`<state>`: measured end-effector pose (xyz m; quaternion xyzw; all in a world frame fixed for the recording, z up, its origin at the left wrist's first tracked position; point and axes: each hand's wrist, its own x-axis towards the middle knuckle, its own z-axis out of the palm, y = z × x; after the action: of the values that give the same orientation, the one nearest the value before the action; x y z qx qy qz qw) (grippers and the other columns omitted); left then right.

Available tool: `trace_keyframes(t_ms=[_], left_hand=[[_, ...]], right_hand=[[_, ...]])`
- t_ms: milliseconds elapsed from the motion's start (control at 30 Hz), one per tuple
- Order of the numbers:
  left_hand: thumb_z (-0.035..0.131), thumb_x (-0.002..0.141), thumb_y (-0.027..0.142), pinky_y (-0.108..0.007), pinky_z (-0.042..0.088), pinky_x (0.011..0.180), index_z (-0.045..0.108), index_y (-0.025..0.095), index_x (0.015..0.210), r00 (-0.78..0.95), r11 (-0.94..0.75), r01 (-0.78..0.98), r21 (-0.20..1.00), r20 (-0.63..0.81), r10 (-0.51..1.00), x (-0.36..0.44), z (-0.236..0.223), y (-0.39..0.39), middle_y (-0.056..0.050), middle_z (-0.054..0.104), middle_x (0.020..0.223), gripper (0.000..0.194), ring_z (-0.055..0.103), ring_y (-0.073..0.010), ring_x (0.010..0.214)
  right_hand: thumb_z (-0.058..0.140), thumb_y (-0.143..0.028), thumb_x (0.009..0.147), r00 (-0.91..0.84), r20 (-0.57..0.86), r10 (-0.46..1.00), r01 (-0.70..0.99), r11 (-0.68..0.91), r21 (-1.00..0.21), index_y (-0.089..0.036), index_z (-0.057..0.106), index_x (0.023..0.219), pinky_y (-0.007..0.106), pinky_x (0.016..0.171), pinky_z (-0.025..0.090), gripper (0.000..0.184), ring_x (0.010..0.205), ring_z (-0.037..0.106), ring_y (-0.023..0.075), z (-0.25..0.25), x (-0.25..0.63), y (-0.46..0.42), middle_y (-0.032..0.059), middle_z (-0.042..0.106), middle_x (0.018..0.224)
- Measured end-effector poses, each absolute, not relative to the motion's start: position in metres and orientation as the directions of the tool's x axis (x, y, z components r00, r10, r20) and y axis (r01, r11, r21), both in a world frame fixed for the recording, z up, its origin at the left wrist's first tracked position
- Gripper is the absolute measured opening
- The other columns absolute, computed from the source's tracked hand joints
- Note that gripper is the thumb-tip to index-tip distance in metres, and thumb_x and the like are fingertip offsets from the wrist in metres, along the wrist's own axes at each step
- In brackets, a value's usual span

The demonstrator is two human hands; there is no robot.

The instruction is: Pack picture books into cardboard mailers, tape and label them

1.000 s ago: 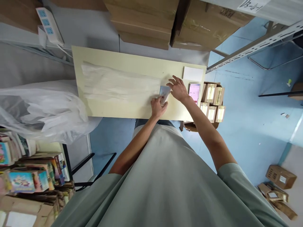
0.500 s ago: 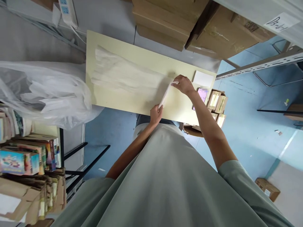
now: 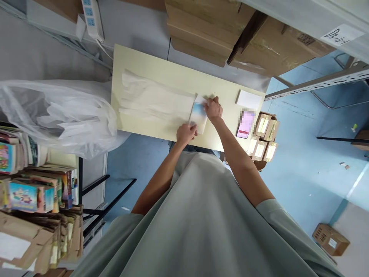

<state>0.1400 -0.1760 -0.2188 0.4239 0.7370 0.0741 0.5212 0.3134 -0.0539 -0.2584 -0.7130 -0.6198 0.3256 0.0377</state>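
Note:
A thin, rectangular blue-and-white item (image 3: 198,112) lies on the cream table (image 3: 138,127), its blue patch looking hazy as if under a translucent white layer. My left hand (image 3: 186,133) is closed with its fingertips at the lower left corner of this item. At the upper right edge, the bent fingers of my right hand (image 3: 213,109) pinch it. Long, flat, wrinkled white sheeting (image 3: 155,96) stretches to the left and meets the item's left edge. How the sheeting joins the item cannot be made out.
A phone (image 3: 245,123) and a white flat stack (image 3: 249,99) lie at the table's right end. Small cardboard boxes (image 3: 263,125) stand beyond it. A clear plastic bag (image 3: 86,123) bulges at the left edge. Large cartons (image 3: 201,34) line the back, below a metal shelf (image 3: 311,82).
The item was lifted and tipped on edge between both hands, then laid flat. White material now covers part of its blue face. The camera view has swung somewhat.

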Motion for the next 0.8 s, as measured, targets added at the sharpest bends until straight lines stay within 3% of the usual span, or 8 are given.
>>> trace_keyframes(t_ms=[67, 100, 200, 300, 467, 633, 800], left_hand=[[0.059, 0.112, 0.039, -0.053, 0.062, 0.115, 0.083, 0.016, 0.110, -0.077, 0.385, 0.716, 0.582, -0.483, 0.872, 0.129, -0.220, -0.158, -0.020, 0.085, 0.119, 0.033, 0.081, -0.0386, 0.122], [0.059, 0.111, 0.033, -0.054, 0.055, 0.125, 0.079, 0.015, 0.128, -0.028, 0.259, 0.775, 0.576, -0.378, 0.925, 0.124, -0.222, -0.148, -0.022, 0.078, 0.140, 0.032, 0.071, -0.0396, 0.142], [0.062, 0.105, 0.022, -0.054, 0.036, 0.141, 0.059, 0.011, 0.158, 0.185, -0.015, 0.833, 0.553, -0.253, 0.950, 0.113, -0.236, -0.125, -0.025, 0.045, 0.179, 0.054, 0.034, -0.0384, 0.174], [0.063, 0.101, 0.018, -0.059, 0.029, 0.144, 0.050, 0.009, 0.164, 0.325, -0.141, 0.823, 0.551, -0.252, 0.912, 0.107, -0.252, -0.116, -0.027, 0.033, 0.184, 0.065, 0.021, -0.0405, 0.178], [0.060, 0.104, 0.023, -0.064, 0.028, 0.143, 0.047, 0.012, 0.167, 0.370, -0.220, 0.822, 0.525, -0.198, 0.908, 0.102, -0.265, -0.123, -0.025, 0.030, 0.186, 0.065, 0.016, -0.0425, 0.179], [0.063, 0.107, 0.035, -0.069, 0.032, 0.140, 0.043, 0.013, 0.170, 0.380, -0.247, 0.834, 0.494, -0.190, 0.905, 0.104, -0.261, -0.128, -0.027, 0.031, 0.185, 0.070, 0.015, -0.0461, 0.178], [0.062, 0.105, 0.028, -0.067, 0.033, 0.140, 0.042, 0.010, 0.170, 0.378, -0.240, 0.844, 0.480, -0.215, 0.900, 0.106, -0.256, -0.127, -0.030, 0.031, 0.184, 0.070, 0.016, -0.0457, 0.178]], right_hand=[[0.056, -0.038, 0.111, 0.026, -0.408, 0.913, 0.870, -0.222, -0.441, -0.019, 0.066, 0.126, 0.062, 0.103, 0.064, 0.026, 0.113, 0.077, 0.0362, -0.256, 0.313, -0.055, 0.0208, 0.062, 0.146], [0.057, -0.036, 0.110, 0.037, -0.400, 0.916, 0.870, -0.226, -0.438, -0.018, 0.064, 0.130, 0.061, 0.102, 0.065, 0.028, 0.112, 0.077, 0.0361, -0.255, 0.313, -0.057, 0.0213, 0.062, 0.147], [0.059, -0.034, 0.109, 0.083, -0.357, 0.931, 0.838, -0.259, -0.481, -0.020, 0.054, 0.146, 0.057, 0.100, 0.065, 0.040, 0.111, 0.077, 0.0345, -0.253, 0.319, -0.070, 0.0219, 0.062, 0.151], [0.054, -0.033, 0.111, 0.118, -0.326, 0.938, 0.755, -0.298, -0.584, -0.022, 0.048, 0.153, 0.052, 0.099, 0.065, 0.044, 0.105, 0.079, 0.0300, -0.250, 0.327, -0.101, 0.0201, 0.068, 0.147], [0.058, -0.034, 0.110, 0.158, -0.369, 0.916, 0.609, -0.385, -0.694, -0.021, 0.056, 0.142, 0.044, 0.099, 0.064, 0.035, 0.107, 0.081, 0.0263, -0.248, 0.324, -0.170, 0.0154, 0.079, 0.129], [0.068, -0.046, 0.107, 0.287, -0.452, 0.845, 0.380, -0.533, -0.755, -0.025, 0.063, 0.133, 0.041, 0.093, 0.066, 0.035, 0.102, 0.081, 0.0236, -0.251, 0.305, -0.192, 0.0100, 0.082, 0.118], [0.082, -0.043, 0.092, 0.354, -0.551, 0.756, 0.218, -0.640, -0.737, -0.022, 0.070, 0.112, 0.039, 0.088, 0.065, 0.032, 0.096, 0.079, 0.0247, -0.251, 0.298, -0.177, 0.0073, 0.080, 0.101]])
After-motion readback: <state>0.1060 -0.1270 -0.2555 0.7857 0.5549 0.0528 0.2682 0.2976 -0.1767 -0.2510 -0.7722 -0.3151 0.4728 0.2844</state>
